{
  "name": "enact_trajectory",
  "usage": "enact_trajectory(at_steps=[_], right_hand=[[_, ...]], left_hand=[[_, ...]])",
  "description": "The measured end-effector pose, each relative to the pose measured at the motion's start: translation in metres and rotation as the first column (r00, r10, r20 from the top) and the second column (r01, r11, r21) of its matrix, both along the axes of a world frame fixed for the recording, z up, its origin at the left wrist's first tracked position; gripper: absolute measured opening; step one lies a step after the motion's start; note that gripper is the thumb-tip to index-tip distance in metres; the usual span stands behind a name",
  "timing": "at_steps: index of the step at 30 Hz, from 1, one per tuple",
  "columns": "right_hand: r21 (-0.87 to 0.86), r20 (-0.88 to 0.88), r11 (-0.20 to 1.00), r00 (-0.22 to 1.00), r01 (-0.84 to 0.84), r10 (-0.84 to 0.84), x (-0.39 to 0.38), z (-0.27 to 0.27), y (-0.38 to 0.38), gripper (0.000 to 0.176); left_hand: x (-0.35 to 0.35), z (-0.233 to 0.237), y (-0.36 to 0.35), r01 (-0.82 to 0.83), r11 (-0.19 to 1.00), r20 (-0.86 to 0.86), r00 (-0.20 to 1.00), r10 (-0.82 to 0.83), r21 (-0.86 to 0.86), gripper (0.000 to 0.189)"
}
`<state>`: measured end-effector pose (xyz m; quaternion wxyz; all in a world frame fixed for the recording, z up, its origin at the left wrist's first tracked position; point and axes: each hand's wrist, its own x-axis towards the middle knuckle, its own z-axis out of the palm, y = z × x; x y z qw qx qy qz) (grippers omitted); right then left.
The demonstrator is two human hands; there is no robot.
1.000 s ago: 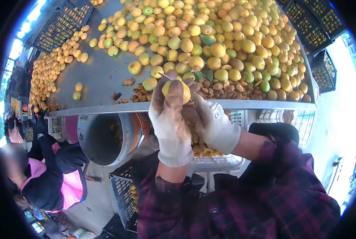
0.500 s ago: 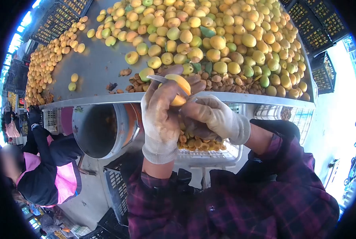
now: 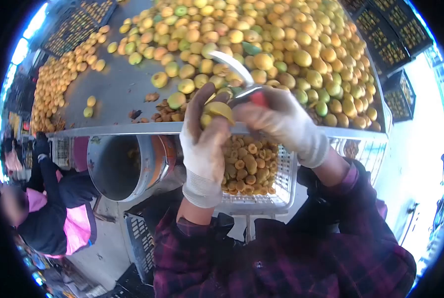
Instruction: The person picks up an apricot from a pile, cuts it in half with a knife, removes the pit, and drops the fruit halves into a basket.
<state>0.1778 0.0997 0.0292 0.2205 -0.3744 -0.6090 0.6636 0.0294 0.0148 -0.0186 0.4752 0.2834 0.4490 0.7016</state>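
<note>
My gloved left hand (image 3: 204, 149) is closed around a yellow apricot (image 3: 219, 111) that looks cut, just over the metal table's front rim. Beside it, my gloved right hand (image 3: 286, 119) grips a knife (image 3: 235, 65) with a curved blade and some red on its handle. The blade points up and left, away from the fruit, above the apricot pile (image 3: 301, 54). Below the hands, a white plastic basket (image 3: 292, 186) holds many halved, hollowed apricots (image 3: 250, 166). My right fingers are partly blurred.
Brown pits lie along the front of the metal table (image 3: 115, 74). A bucket (image 3: 145, 166) stands under its edge, left of the basket. Black crates (image 3: 398, 99) of fruit stand at the right. A co-worker (image 3: 58, 213) sits at the left.
The knife blade has come away from the apricot and swung upward. My right hand has moved slightly up, and the halved fruit in the basket shows more fully.
</note>
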Motion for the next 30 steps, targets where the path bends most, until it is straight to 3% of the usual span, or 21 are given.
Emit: enact_trajectory(at_steps=[1, 2, 3, 5, 7, 8, 9, 11, 12, 13, 14, 15, 16, 17, 19, 21, 23, 26, 28, 29, 30], right_hand=[[0.109, 0.04, 0.993, 0.999, -0.041, 0.036, -0.005, -0.004, -0.002, 0.04], [0.138, -0.008, 0.99, 1.0, 0.008, -0.007, -0.01, -0.011, -0.006, 0.039], [0.13, -0.012, 0.991, 1.0, 0.02, -0.019, -0.008, -0.009, -0.006, 0.039], [0.281, 0.145, 0.953, 0.987, -0.114, 0.075, -0.005, -0.002, -0.005, 0.038], [0.256, 0.072, 0.961, 0.994, -0.103, 0.087, -0.002, -0.014, -0.003, 0.037], [-0.079, -0.088, 0.997, 0.996, 0.018, -0.025, 0.004, -0.017, -0.001, 0.035], [-0.418, -0.201, 0.904, 0.962, 0.087, -0.186, 0.007, -0.021, 0.0, 0.035], [-0.345, -0.149, 0.928, 0.968, 0.139, -0.201, 0.003, -0.023, -0.002, 0.034], [-0.341, -0.157, 0.927, 0.962, 0.157, -0.221, 0.004, -0.018, -0.005, 0.035], [-0.34, -0.167, 0.923, 0.955, 0.178, -0.245, 0.004, -0.014, -0.007, 0.035], [-0.34, -0.167, 0.923, 0.954, 0.183, -0.25, 0.003, -0.01, -0.007, 0.035], [-0.399, -0.184, 0.882, 0.921, 0.25, -0.345, 0.002, -0.005, -0.007, 0.036], [-0.46, -0.193, 0.831, 0.879, 0.312, -0.436, 0.002, -0.004, -0.007, 0.038], [-0.408, -0.292, 0.873, 0.868, 0.266, -0.401, 0.009, -0.009, -0.004, 0.042], [-0.23, -0.233, 0.963, 0.953, 0.14, -0.194, 0.021, -0.019, 0.006, 0.046], [-0.219, -0.015, 0.973, 0.997, 0.072, -0.077, 0.023, -0.012, 0.004, 0.045], [-0.183, -0.093, 0.982, 0.995, -0.041, 0.024, 0.016, -0.022, -0.003, 0.032], [-0.169, 0.01, 0.986, 1.0, 0.009, -0.008, 0.011, -0.017, -0.005, 0.028], [0.245, -0.046, 0.956, 0.987, 0.162, -0.156, 0.005, -0.028, -0.003, 0.025], [0.251, -0.047, 0.955, 0.987, 0.159, -0.152, 0.008, -0.026, -0.001, 0.025], [0.135, -0.208, 0.941, 0.937, 0.31, -0.279, 0.01, -0.017, 0.0, 0.023]], left_hand=[[0.006, 0.001, 0.001, 0.033, 0.999, -0.173, 0.984, -0.035, -0.016, 0.062], [0.014, 0.006, 0.003, 0.018, 0.998, -0.225, 0.974, -0.029, -0.054, 0.067], [0.015, 0.012, 0.001, 0.029, 0.998, -0.23, 0.972, -0.042, -0.062, 0.067], [0.016, 0.018, -0.004, 0.117, 0.991, -0.137, 0.983, -0.125, -0.068, 0.069], [0.012, 0.014, -0.004, 0.121, 0.992, -0.156, 0.98, -0.125, -0.036, 0.069], [0.01, 0.013, -0.003, 0.128, 0.992, -0.023, 0.992, -0.128, 0.015, 0.067], [0.009, 0.011, -0.002, 0.129, 0.989, 0.109, 0.985, -0.135, 0.066, 0.065], [0.004, 0.0, 0.001, 0.123, 0.984, 0.214, 0.965, -0.149, 0.131, 0.065], [-0.005, -0.004, 0.007, 0.144, 0.956, -0.328, 0.943, -0.053, 0.258, 0.067], [-0.009, -0.005, 0.01, 0.228, 0.911, -0.757, 0.642, 0.125, 0.343, 0.069], [-0.002, -0.003, 0.0, 0.195, 0.96, -0.549, 0.834, -0.055, 0.2, 0.072], [-0.004, 0.008, -0.002, 0.201, 0.959, -0.548, 0.834, -0.061, 0.2, 0.072], [-0.007, 0.015, -0.004, 0.289, 0.956, -0.233, 0.934, -0.269, 0.054, 0.07], [-0.01, 0.017, -0.005, 0.412, 0.909, 0.135, 0.906, -0.402, -0.058, 0.069], [-0.005, 0.014, -0.003, 0.409, 0.91, 0.09, 0.911, -0.402, -0.069, 0.065], [0.01, 0.02, -0.005, 0.318, 0.948, 0.065, 0.946, -0.317, -0.006, 0.063], [0.009, 0.013, -0.005, 0.308, 0.951, 0.122, 0.944, -0.307, 0.007, 0.06], [0.01, 0.003, -0.001, 0.267, 0.963, 0.06, 0.962, -0.265, -0.034, 0.052], [0.013, 0.009, 0.0, 0.221, 0.974, 0.104, 0.971, -0.215, -0.049, 0.05], [0.013, 0.013, 0.0, 0.176, 0.981, 0.146, 0.976, -0.164, -0.075, 0.048], [0.011, 0.016, 0.0, 0.207, 0.972, 0.233, 0.956, -0.178, -0.106, 0.049]])
